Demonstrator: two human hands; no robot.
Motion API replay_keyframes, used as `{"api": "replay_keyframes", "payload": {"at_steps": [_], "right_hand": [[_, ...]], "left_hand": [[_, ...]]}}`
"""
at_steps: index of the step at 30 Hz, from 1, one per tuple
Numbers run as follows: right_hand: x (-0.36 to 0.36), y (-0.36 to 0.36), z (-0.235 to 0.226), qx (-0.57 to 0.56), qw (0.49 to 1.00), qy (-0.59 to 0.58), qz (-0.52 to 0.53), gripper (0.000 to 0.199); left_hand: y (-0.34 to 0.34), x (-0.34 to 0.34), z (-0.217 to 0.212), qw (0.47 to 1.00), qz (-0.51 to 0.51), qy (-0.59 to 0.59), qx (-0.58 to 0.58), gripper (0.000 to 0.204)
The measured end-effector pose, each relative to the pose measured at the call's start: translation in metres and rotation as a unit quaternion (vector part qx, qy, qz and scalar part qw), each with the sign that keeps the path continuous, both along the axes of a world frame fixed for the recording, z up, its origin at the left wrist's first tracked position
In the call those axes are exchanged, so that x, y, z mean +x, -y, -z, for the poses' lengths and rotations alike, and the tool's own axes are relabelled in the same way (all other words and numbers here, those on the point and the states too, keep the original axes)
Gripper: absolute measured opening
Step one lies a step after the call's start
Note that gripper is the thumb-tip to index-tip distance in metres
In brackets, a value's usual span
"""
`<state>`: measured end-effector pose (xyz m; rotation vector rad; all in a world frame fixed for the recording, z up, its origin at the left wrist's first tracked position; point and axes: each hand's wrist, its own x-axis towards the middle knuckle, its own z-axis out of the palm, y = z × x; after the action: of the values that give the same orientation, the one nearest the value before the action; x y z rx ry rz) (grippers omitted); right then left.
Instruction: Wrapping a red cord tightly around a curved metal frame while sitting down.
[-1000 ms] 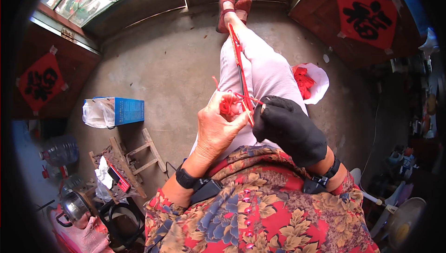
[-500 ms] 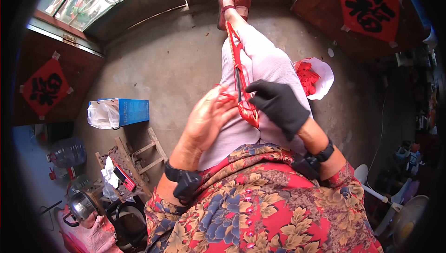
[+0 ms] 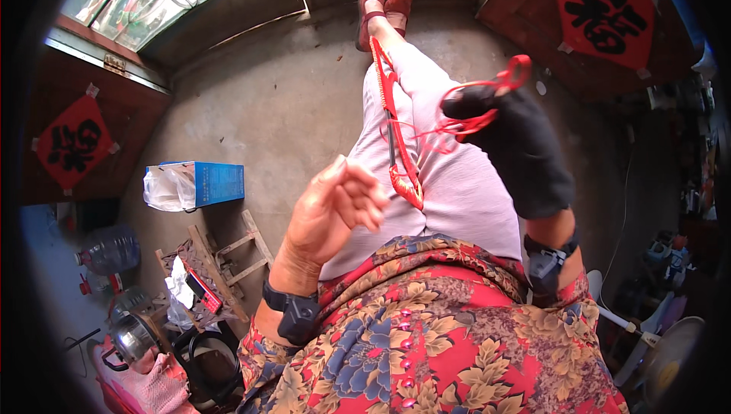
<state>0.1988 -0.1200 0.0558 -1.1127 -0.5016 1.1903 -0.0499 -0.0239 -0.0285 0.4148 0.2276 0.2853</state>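
In the head view my right hand [image 3: 518,144], in a black glove, is raised above my right thigh and closed on a looped bundle of red cord [image 3: 495,121]. Loose strands of it trail left over my lap. My bare left hand [image 3: 339,205] hovers above my left thigh, fingers loosely curled and apart, with nothing visible in it. Between the hands, a long narrow red piece [image 3: 407,167] lies along my legs. It has a dark rod in its middle, a gold-striped edge and a pointed near end; its exact kind I cannot tell.
Left on the floor stands a blue box [image 3: 219,184] with a white plastic bag [image 3: 169,187]. A wooden stool [image 3: 204,269] holds a red phone-like device [image 3: 203,292]. Behind it are a large clear bottle [image 3: 112,251] and a metal kettle [image 3: 134,338]. A pedestal fan [image 3: 674,361] stands at the right.
My right hand has risen away from the red piece to the right, pulling up the red cord. My left hand has drawn back slightly from it. The red piece stays on my lap.
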Motion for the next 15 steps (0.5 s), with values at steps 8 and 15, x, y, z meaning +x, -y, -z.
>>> {"api": "replay_keyframes", "payload": {"at_steps": [8, 15], "right_hand": [[-0.027, 0.041, -0.043, 0.084, 0.987, -0.079, -0.111, 0.036], [-0.038, 0.012, 0.068, -0.211, 0.96, 0.06, -0.175, 0.03]], "left_hand": [[0.013, 0.025, -0.037, 0.953, -0.101, 0.11, -0.262, 0.048], [0.017, -0.03, -0.011, 0.977, -0.123, -0.144, -0.098, 0.04]]}}
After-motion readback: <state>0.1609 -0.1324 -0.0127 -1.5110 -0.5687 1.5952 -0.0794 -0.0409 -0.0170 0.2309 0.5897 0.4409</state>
